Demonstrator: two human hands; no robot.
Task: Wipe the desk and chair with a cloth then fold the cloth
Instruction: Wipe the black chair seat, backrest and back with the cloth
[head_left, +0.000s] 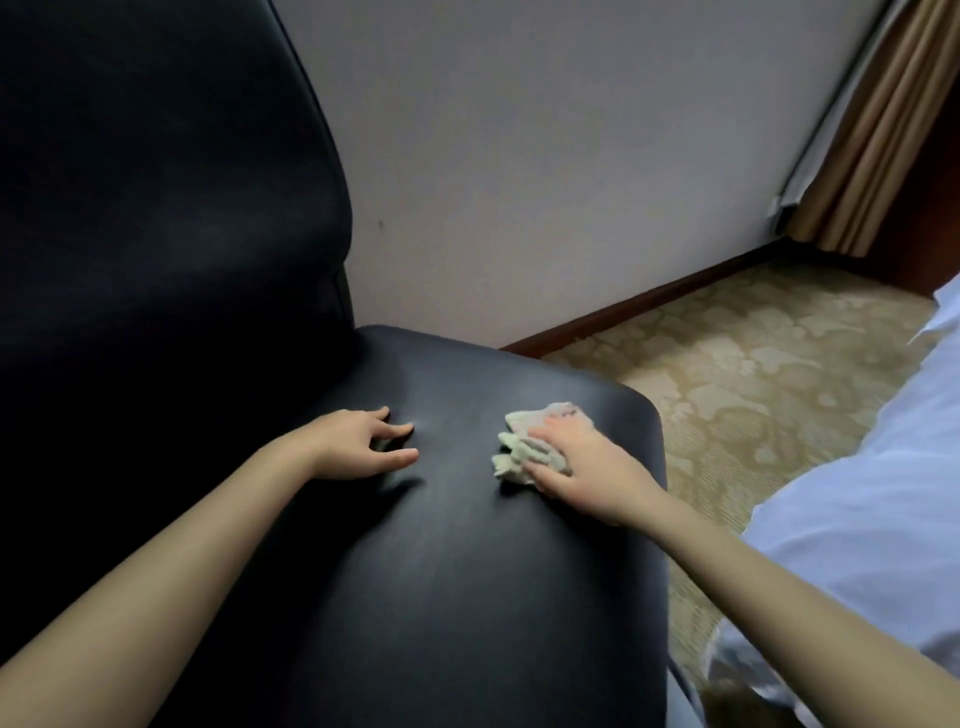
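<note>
A black leather chair fills the left and middle of the view, its seat (441, 545) in front of me and its tall back (156, 208) at the left. A crumpled pale green cloth (524, 447) lies on the seat near its far right corner. My right hand (582, 467) lies flat on the cloth with straight fingers and presses it onto the leather. My left hand (358, 441) rests on the seat to the left of the cloth, fingers spread, holding nothing. No desk is in view.
A pale wall (545, 156) with a dark wooden skirting board (649, 301) stands behind the chair. Patterned beige carpet (753, 374) runs to the right. White bedding (857, 519) lies at the right edge, and a tan curtain (872, 130) hangs at the top right.
</note>
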